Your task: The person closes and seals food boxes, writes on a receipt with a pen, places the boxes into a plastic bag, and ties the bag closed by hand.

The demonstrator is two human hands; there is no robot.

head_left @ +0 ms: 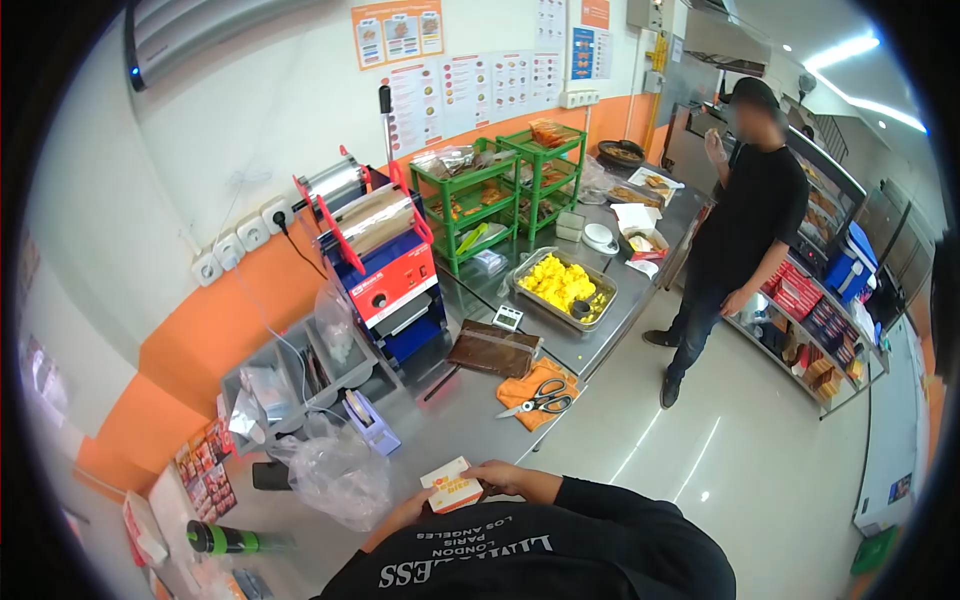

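Observation:
A small white box with orange and yellow print (452,486) is held between both hands, close to the chest at the table's near edge. My left hand (405,513) grips its left side. On the box's right side my right hand (498,478) has its fingers closed, partly behind the box. Left of the box lies a clear plastic bag (335,475). A purple tape dispenser (371,424) stands beyond it. Black-handled scissors (548,398) rest on an orange cloth (520,388), beside a brown pouch (490,349).
A blue and red sealing machine (390,285) stands at the wall. Beyond are green racks (465,205) and a metal tray of yellow food (565,288). A black-green bottle (222,538) lies at lower left. Another person (745,200) stands right of the table.

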